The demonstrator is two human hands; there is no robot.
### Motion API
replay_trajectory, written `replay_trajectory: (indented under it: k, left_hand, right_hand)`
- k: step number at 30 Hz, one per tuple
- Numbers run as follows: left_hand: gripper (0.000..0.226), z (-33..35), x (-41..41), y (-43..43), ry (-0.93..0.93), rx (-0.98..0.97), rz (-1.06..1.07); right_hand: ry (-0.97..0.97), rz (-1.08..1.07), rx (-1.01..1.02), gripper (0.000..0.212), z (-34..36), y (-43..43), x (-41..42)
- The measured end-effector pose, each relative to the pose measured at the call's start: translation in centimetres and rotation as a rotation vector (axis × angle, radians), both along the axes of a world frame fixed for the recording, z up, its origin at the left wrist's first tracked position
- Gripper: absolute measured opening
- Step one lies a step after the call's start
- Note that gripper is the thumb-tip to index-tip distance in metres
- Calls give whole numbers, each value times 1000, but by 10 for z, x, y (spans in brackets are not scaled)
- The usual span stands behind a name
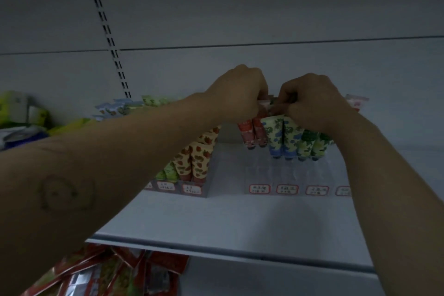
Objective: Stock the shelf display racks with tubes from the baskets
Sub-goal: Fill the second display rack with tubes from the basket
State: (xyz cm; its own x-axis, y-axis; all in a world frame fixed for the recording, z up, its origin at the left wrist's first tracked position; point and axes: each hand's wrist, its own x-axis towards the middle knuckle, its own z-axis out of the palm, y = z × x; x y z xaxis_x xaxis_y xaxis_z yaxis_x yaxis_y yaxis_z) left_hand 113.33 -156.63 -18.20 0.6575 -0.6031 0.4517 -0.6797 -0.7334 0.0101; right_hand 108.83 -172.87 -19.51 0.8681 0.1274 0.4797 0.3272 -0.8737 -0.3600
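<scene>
In the head view, both hands are reaching over the clear display rack [264,173] on the shelf [240,221]. The left hand [240,94] is clutching two red tubes [252,133] by their tops, caps pointing down over the rack's rear left. The right hand [314,106] is clutching the blue-flowered tubes [283,137] and green tubes [310,145] just right of those. Strawberry-print tubes [198,158] are standing left of the rack.
</scene>
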Motion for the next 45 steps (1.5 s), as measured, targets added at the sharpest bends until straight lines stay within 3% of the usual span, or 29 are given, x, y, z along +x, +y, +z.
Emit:
replay_trajectory:
  k: [3,14,19,25,31,45]
  left_hand:
    - [25,-9,0,-2,-55,-2,18]
    - [30,-8,-7,-13,-16,28,149]
    - [29,-7,-12,-12,-15,35,150]
    - [22,-2,-18,-8,39,70,91]
    - [33,7,-20,23,61,-16,53]
    - [16,-1,-15,17,54,-96,104]
  right_hand:
    - [-4,0,-4,30,-1,0,0]
    - [35,-13,-28,19,1,2,-1]
    - [49,-13,-5,31,2,4,-2]
    - [30,-28,-6,17,1,4,-3]
    - [20,-20,39,17,-4,1,0]
    - [42,8,-55,27,0,2,2]
